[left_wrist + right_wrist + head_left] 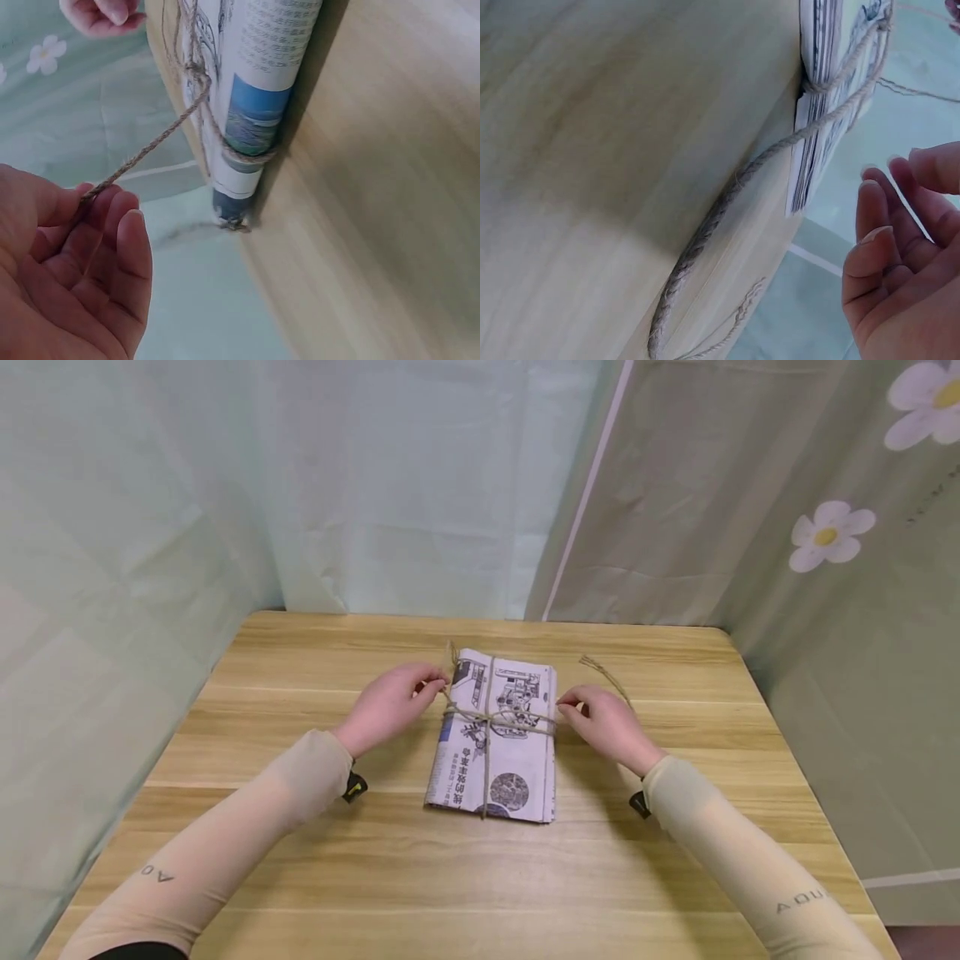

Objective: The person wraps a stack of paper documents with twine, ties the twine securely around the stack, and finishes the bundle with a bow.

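Observation:
A folded newspaper bundle (457, 760) lies flat on the table, bound lengthwise and crosswise with brown twine (487, 768). The strands meet in a knot or crossing (488, 719) on its top face. To the left of the bundle, my left hand (393, 703) pinches one strand between thumb and fingers. That strand (146, 150) runs taut to the crossing in the left wrist view. Just off the right edge, my right hand (606, 724) hovers with loosely bent fingers, holding nothing in the right wrist view. Past it, a loose twine tail (697, 240) curves down onto the table.
The wooden table (300, 860) carries the bundle near its middle. Pale curtains (420, 485) hang behind and at both sides, the right one with white flowers (825, 537). The frayed end of the right tail (588, 661) lies beyond the right hand.

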A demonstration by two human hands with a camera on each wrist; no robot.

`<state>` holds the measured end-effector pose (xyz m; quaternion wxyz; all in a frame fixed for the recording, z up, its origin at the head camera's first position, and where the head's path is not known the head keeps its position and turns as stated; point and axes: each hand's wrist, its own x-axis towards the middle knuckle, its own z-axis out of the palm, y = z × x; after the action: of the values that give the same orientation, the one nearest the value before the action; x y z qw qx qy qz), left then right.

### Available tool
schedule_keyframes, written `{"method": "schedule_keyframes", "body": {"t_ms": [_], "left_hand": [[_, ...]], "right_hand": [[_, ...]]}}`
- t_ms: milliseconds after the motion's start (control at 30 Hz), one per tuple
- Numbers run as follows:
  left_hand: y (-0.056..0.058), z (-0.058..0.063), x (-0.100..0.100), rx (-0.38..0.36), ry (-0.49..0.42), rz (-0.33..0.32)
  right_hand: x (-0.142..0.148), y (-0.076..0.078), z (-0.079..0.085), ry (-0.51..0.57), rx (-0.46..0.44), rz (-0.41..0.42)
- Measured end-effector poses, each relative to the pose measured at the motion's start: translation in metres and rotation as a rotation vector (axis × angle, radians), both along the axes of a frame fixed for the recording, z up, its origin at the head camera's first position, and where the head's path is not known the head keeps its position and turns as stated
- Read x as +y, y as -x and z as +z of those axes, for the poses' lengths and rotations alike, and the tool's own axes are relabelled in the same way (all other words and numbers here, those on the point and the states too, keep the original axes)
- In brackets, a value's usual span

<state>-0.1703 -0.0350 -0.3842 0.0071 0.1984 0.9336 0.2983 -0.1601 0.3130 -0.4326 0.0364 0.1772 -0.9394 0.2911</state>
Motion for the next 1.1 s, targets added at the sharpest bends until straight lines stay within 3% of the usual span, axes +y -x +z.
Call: {"method": "schedule_keyframes", "body": {"t_ms": [233,600,800,933,1100], "left_hand": [[-0.004,0.005,0.007,0.094,0.063,-0.079],[-0.005,0.007,0.013,0.096,0.052,-0.090],[-0.005,0.007,0.017,0.061,0.018,-0.093],[-0.005,0.006,0.018,0.004,-0.025,-0.067],[-0.002,0.005,0.017,-0.069,-0.085,-0.033]], "right_hand": [[-0.011,0.011,0.006,0.147,-0.014,0.032],[-0.057,0.013,0.008,0.294,-0.244,0.223],[-0.066,0.016,0.008,0.405,-0.247,0.151],[-0.055,0.013,0.016,0.450,-0.226,0.065],[-0.034,0.008,0.025,0.440,-0.193,0.027]]}}
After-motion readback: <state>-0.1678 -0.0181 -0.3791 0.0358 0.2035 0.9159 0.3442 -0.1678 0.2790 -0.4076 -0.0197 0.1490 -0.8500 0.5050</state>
